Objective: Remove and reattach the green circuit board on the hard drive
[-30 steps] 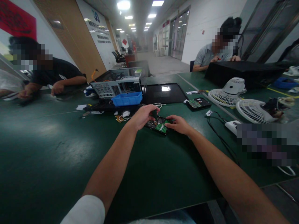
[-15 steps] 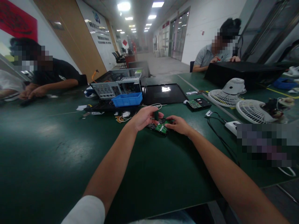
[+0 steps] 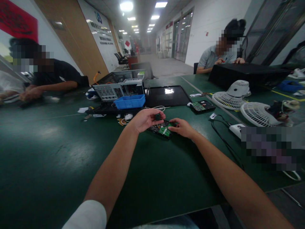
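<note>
Left hand (image 3: 147, 120) around a dark handle (image 3: 158, 116), right hand (image 3: 180, 128) at the board (image 3: 164, 131)

Head view: the board, green on a dark frame, lies on the green table (image 3: 152, 171), in front of the person and between the two hands. Left hand is over its far left part, with thumb and fingers bent around the dark handle. The lower end of this handle is hidden, so I cannot tell if it touches the board. Right hand pinches the right end of the board between thumb and fingers.

Just beyond the left hand is a white plug (image 3: 128, 116). Farther, a blue tray (image 3: 130, 101) stands before an opened computer case (image 3: 107, 91), and a black panel (image 3: 168, 96) lies to the right of it. On the right side are a second board (image 3: 201, 106) and two white fans (image 3: 234, 93), (image 3: 256, 113). One co-worker (image 3: 60, 74) sits at left; another (image 3: 209, 58) is behind a black box (image 3: 247, 74).
</note>
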The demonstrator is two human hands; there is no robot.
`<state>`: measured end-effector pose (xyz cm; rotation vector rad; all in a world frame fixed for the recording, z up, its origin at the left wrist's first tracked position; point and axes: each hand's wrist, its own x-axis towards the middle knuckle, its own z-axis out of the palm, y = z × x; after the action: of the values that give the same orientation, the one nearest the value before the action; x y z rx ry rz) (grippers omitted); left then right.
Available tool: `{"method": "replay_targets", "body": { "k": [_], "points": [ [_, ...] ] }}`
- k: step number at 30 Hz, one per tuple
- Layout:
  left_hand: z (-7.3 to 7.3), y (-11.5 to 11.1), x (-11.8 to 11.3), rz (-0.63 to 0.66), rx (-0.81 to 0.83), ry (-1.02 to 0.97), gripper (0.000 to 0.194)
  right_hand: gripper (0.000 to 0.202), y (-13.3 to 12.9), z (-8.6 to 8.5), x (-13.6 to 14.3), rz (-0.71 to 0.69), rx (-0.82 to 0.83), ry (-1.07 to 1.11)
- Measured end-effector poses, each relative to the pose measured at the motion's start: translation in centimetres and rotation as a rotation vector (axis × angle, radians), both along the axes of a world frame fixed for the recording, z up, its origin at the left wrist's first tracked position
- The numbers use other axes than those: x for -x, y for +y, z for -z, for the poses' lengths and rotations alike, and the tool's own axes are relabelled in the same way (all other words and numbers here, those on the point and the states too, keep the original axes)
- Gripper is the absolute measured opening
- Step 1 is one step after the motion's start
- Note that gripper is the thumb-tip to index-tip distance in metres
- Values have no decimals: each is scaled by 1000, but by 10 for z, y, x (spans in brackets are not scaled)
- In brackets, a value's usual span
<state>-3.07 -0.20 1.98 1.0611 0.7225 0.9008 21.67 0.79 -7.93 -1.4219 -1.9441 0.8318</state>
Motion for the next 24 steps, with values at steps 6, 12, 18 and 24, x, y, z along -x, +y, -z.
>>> {"method": "replay_targets", "body": {
  "k": [6, 12, 18, 24],
  "points": [
    [2, 4, -2, -1, 91, -50, 30, 57, 1, 2, -1, 4, 9, 10],
    [1, 2, -2, 6, 63, -59, 25, 56, -1, -2, 0, 6, 18, 5],
    [3, 2, -2, -6, -37, 31, 18, 53, -3, -5, 1, 12, 18, 13],
    [3, 2, -2, -35, -63, 79, 21, 54, 0, -1, 0, 8, 20, 6]
  ]
}}
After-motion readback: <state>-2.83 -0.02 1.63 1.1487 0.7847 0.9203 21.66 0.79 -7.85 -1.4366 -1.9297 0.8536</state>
